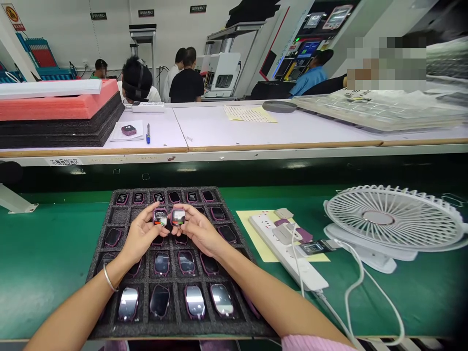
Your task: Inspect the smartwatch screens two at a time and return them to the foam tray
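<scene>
My left hand [142, 233] pinches a smartwatch body [160, 217] with a lit screen, its thumb at the lower edge. Beside it, my right hand [201, 229] grips a second smartwatch body [178, 217], whose screen shows a bright picture. Both are held side by side, close together, above a black foam tray [145, 312]. Purple-rimmed watch bodies sit in many of the tray's compartments, such as a watch in the front row [194, 301]. Several in the back row have white text on their screens. My forearms cover part of the tray.
To the right are a white power strip [292, 253] with plugs, a yellow sheet [261, 243], cables and a white fan [395, 219]. Stacked foam [54, 122], a pen [148, 133] and another watch [128, 130] lie on the raised shelf [204, 134]. People sit beyond it.
</scene>
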Motion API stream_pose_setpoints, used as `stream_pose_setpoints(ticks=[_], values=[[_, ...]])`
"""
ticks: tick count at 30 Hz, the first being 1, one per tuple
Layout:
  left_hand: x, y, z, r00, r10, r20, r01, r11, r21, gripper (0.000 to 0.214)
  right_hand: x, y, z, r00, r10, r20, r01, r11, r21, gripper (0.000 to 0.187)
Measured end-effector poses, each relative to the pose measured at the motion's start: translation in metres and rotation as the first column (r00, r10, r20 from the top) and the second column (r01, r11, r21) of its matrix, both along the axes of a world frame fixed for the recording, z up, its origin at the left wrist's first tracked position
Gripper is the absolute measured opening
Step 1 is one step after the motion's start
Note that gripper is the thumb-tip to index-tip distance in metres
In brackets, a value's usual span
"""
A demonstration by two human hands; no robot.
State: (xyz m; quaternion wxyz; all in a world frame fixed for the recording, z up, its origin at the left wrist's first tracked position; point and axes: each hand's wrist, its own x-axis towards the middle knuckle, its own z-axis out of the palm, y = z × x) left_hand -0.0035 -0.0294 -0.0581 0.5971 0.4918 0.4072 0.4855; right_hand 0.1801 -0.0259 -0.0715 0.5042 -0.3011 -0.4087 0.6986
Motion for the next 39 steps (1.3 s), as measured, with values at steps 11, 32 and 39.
stream_pose_setpoints(ticks=[11, 32, 39], values=[[-0.0003, 0.0009, -0.0008, 1.0, -0.024, -0.019, 0.025, 0.999, 0.031, 0.062, -0.0006, 0.0, -0.0023, 1.0, 0.014, 0.024, -0.015, 0.998, 0.06, 0.047], [-0.0005, 0.0032, -0.007, 1.0, -0.029, 0.006, 0.029, 0.998, 0.054, 0.057, -0.0018, 0.0004, -0.0058, 0.998, 0.053, -0.013, -0.052, 0.997, 0.061, 0.052], [-0.0001, 0.0039, -0.0074, 1.0, -0.018, -0.001, 0.018, 0.999, 0.041, 0.055, -0.0023, 0.0007, -0.0047, 0.998, 0.06, -0.031, -0.059, 0.998, 0.027, 0.054]])
